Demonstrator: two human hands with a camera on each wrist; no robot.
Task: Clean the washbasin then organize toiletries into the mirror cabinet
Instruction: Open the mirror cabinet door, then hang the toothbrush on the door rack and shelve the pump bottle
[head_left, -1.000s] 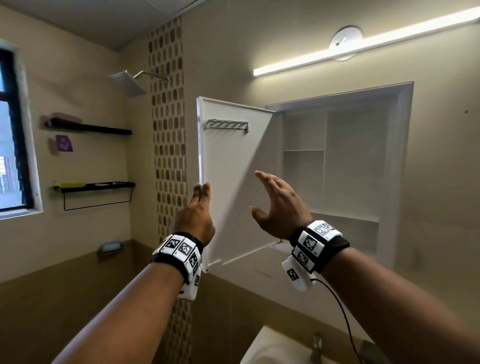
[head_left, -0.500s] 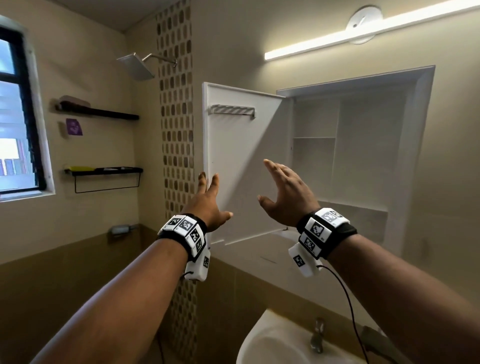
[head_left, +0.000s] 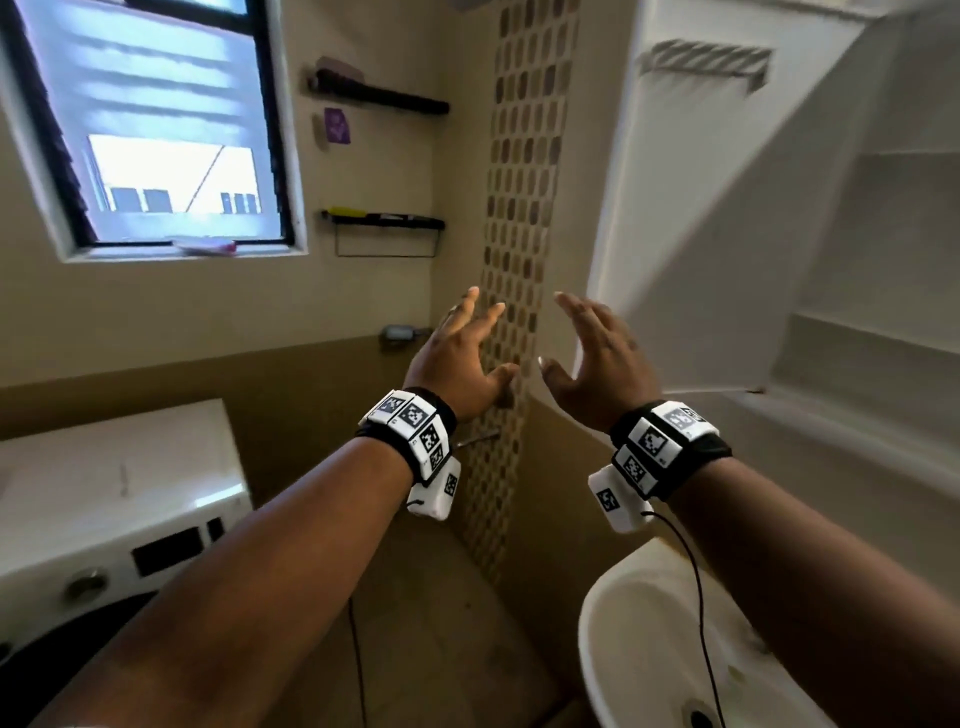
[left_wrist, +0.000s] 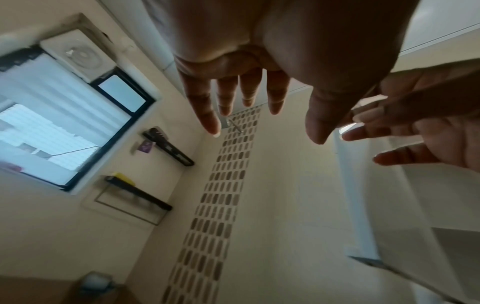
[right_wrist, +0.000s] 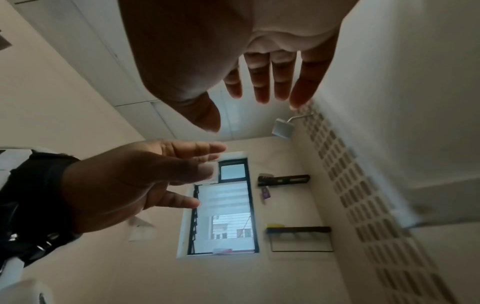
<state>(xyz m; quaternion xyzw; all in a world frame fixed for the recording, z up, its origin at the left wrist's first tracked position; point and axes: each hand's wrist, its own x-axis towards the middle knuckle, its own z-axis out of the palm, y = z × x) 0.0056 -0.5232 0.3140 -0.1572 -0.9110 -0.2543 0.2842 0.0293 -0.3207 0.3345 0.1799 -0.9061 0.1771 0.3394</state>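
Observation:
The white mirror cabinet (head_left: 883, 249) hangs at the upper right with its door (head_left: 691, 218) swung open and bare shelves inside. Below it, at the lower right, is the white washbasin (head_left: 654, 644). My left hand (head_left: 467, 358) and right hand (head_left: 597, 358) are raised side by side in mid-air before the mosaic tile strip (head_left: 519, 208), left of the door's lower corner. Both hands have straight, spread fingers and hold nothing. In the left wrist view my left hand (left_wrist: 259, 115) is empty; in the right wrist view my right hand (right_wrist: 249, 105) is empty too.
A white washing machine (head_left: 104, 509) stands at the lower left. Two black wall shelves (head_left: 384, 221) hang right of the window (head_left: 150, 130), the lower one bearing a yellow item. A pink thing lies on the window sill.
Both hands have come away from the cabinet door and moved left, in front of the tile strip. My head has turned left and down, bringing the window and washing machine into view.

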